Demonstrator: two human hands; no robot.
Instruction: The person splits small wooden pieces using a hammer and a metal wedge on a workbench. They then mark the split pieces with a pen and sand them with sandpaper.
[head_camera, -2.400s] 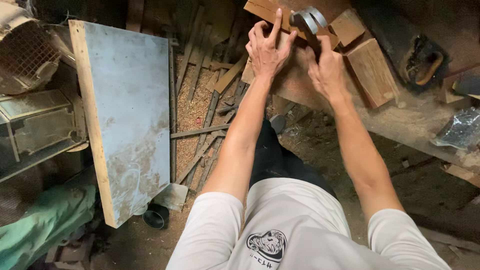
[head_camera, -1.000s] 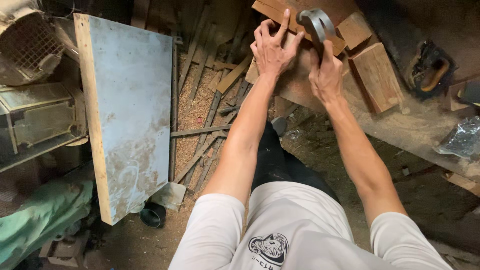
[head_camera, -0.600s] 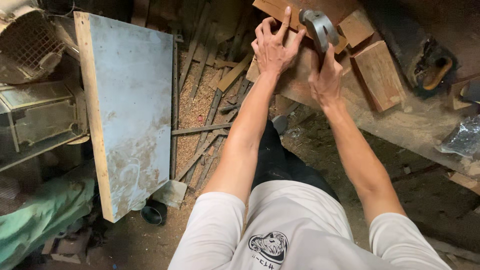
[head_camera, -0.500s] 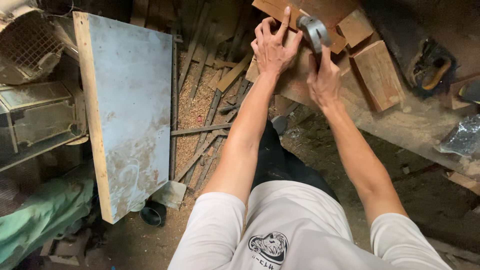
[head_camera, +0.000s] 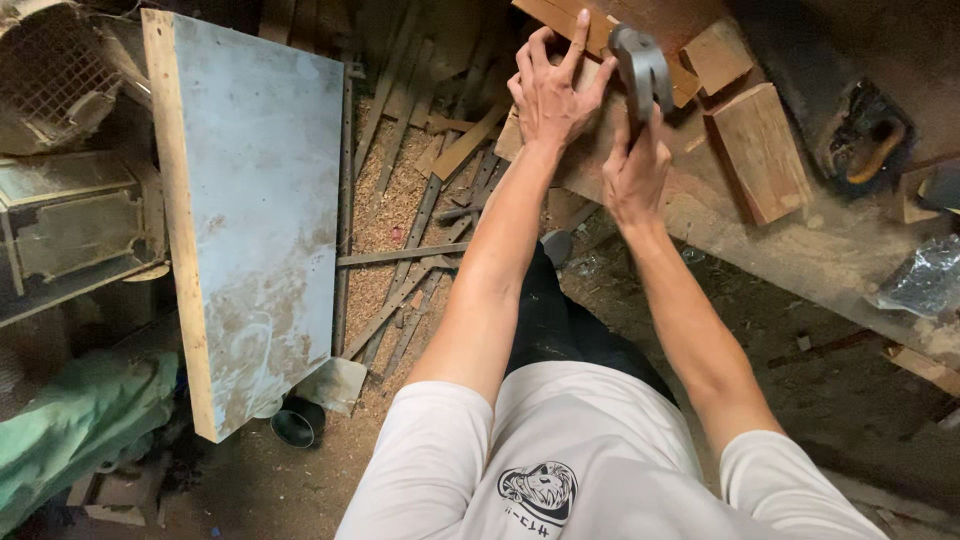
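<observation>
The top of the wood piece (head_camera: 560, 20) is cut off by the picture edge, and the hammer's handle is hidden inside the right hand (head_camera: 632, 175). What the hammer is hitting is too small to see.

The left hand (head_camera: 553, 95) lies flat on the wood piece with its fingers spread wide, one finger pointing up. The right hand's grip is pressed tight around the handle, and the gray hammer (head_camera: 641, 70) head sits just above it, close beside the left fingers. Both arms reach straight out from the white shirt (head_camera: 560, 470).

On the dusty bench (head_camera: 800, 270) a wood block (head_camera: 762, 150) lies to the right of the hammer. A big gray board (head_camera: 255, 210) stands well off to the left. Thin wood strips (head_camera: 420, 230) and sawdust cover the floor between them.
</observation>
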